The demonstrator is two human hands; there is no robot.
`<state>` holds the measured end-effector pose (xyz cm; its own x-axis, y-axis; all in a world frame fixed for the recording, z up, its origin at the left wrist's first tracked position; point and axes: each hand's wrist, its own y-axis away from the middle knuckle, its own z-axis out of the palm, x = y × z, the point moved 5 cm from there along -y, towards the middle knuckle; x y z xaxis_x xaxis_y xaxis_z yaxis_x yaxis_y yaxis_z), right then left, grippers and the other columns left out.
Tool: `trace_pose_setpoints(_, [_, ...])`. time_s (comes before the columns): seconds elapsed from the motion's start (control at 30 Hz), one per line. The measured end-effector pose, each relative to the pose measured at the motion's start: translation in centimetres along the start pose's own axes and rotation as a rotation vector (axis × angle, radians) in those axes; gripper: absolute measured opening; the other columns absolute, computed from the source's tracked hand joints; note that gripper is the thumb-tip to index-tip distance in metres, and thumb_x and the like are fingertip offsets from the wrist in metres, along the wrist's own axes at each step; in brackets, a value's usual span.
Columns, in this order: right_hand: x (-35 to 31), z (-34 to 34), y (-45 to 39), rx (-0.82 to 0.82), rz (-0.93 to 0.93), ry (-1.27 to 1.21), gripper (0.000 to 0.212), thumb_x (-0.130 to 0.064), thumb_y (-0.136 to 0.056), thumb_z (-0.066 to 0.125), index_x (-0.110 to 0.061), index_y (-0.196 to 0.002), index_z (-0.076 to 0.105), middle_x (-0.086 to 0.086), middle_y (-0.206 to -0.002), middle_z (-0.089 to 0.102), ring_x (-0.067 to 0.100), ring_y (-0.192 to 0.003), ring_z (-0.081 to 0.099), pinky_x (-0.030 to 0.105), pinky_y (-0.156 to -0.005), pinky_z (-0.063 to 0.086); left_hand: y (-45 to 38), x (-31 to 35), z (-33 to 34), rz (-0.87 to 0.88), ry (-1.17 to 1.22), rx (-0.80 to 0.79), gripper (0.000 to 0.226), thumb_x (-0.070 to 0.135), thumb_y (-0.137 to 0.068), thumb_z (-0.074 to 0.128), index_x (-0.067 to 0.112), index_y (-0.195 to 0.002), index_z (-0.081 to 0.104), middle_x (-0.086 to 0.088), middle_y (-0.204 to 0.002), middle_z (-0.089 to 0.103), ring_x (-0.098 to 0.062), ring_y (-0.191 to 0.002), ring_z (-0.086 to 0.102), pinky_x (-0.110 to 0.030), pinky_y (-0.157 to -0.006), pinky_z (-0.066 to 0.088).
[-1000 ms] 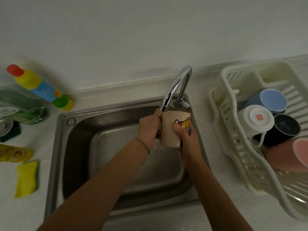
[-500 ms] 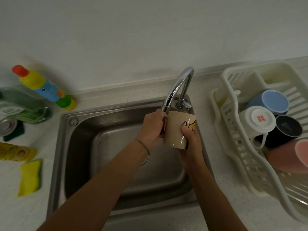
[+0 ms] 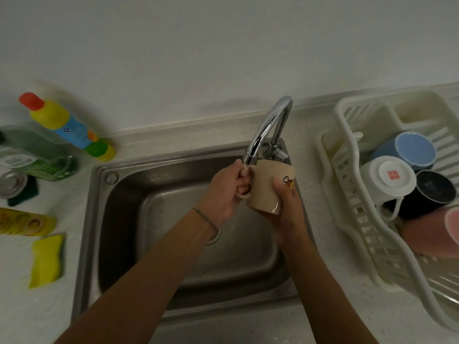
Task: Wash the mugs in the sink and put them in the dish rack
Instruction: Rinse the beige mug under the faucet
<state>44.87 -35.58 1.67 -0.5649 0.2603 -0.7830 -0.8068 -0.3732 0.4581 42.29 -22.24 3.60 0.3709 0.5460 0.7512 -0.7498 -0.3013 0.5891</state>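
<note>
A beige mug (image 3: 267, 184) with a cartoon print is held tilted over the steel sink (image 3: 104, 219), just under the faucet spout (image 3: 270, 122). My left hand (image 3: 228, 192) grips the mug's handle, fingers curled through it. My right hand (image 3: 288, 214) holds the mug's body from below and the right side. In the white dish rack (image 3: 347, 194) on the right lie several washed mugs: a blue mug (image 3: 414, 150), a white mug (image 3: 387, 177), a black mug (image 3: 434, 189) and a pink mug (image 3: 432, 234).
Left of the sink are a yellow sponge (image 3: 47, 260), a yellow pack (image 3: 27, 222), a green bottle (image 3: 34, 157), a yellow-and-blue bottle (image 3: 67, 127) lying down, and a metal lid (image 3: 12, 182). The wall stands close behind the faucet.
The mug has turned in my hands: the handle now faces left with my left hand round it, and the print has rolled to the right. The mug shifted slightly right of the spout.
</note>
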Motion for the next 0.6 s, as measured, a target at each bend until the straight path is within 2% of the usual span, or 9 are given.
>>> trace_pose_setpoints(0.1, [0.0,0.5,0.1,-0.027,0.123,-0.213,0.046,-0.042,-0.088,0.063,-0.019,-0.128,0.061,0.014,-0.116,0.071,0.028,-0.103,0.069,0.043,-0.079,0.059,0.3,0.4,0.7,0.017,0.09,-0.14,0.036,0.015,-0.11,0.029,0.006,-0.095,0.06,0.007,-0.059,0.046,-0.006,-0.055,0.037,-0.019,-0.055,0.035])
trace_pose_setpoints(0.2, [0.3,0.4,0.2,-0.032,0.189,-0.353,0.049,-0.045,-0.093,0.055,-0.015,-0.132,0.057,0.015,-0.116,0.069,0.029,-0.103,0.066,0.043,-0.077,0.057,0.8,0.7,0.8,0.064,0.018,-0.224,0.036,0.011,-0.109,0.031,-0.004,-0.123,0.06,0.003,-0.075,0.053,-0.009,-0.072,0.044,-0.024,-0.073,0.038])
trace_pose_setpoints(0.3, [0.5,0.5,0.2,-0.043,0.236,-0.406,0.053,-0.047,-0.094,0.055,-0.014,-0.135,0.055,0.017,-0.117,0.067,0.031,-0.105,0.064,0.043,-0.074,0.058,1.1,1.1,0.6,0.086,-0.048,-0.293,0.034,0.01,-0.109,0.034,0.001,-0.124,0.063,0.003,-0.083,0.056,-0.011,-0.079,0.045,-0.027,-0.078,0.038])
trace_pose_setpoints(0.4, [0.9,1.1,0.2,-0.02,0.276,-0.352,0.05,-0.047,-0.093,0.059,-0.015,-0.131,0.057,0.018,-0.115,0.069,0.032,-0.103,0.067,0.047,-0.082,0.057,0.6,1.2,0.5,-0.009,0.064,-0.111,0.031,0.009,-0.109,0.034,0.007,-0.094,0.061,0.006,-0.062,0.056,-0.01,-0.066,0.038,-0.023,-0.064,0.034])
trace_pose_setpoints(0.47, [1.2,1.4,0.3,0.006,0.301,-0.292,0.048,-0.045,-0.091,0.063,-0.016,-0.129,0.058,0.019,-0.116,0.07,0.033,-0.103,0.067,0.052,-0.091,0.055,0.2,1.1,0.1,-0.073,0.093,0.071,0.035,0.021,-0.11,0.039,0.014,-0.08,0.056,0.006,-0.049,0.046,-0.01,-0.053,0.034,-0.024,-0.055,0.03])
trace_pose_setpoints(0.53, [1.2,1.9,0.3,0.002,0.339,-0.267,0.045,-0.045,-0.091,0.064,-0.017,-0.126,0.06,0.021,-0.119,0.069,0.034,-0.104,0.067,0.053,-0.092,0.054,0.2,1.2,-0.4,-0.073,-0.035,0.189,0.037,0.029,-0.106,0.05,0.018,-0.072,0.057,0.004,-0.051,0.046,-0.01,-0.047,0.036,-0.025,-0.055,0.033])
trace_pose_setpoints(0.6, [1.1,2.4,0.2,-0.047,0.382,-0.233,0.045,-0.045,-0.091,0.063,-0.017,-0.127,0.06,0.021,-0.12,0.068,0.035,-0.106,0.066,0.052,-0.091,0.054,0.4,1.3,-1.2,-0.051,-0.225,0.245,0.027,0.033,-0.099,0.059,0.015,-0.081,0.065,-0.002,-0.071,0.058,-0.013,-0.06,0.048,-0.031,-0.066,0.042])
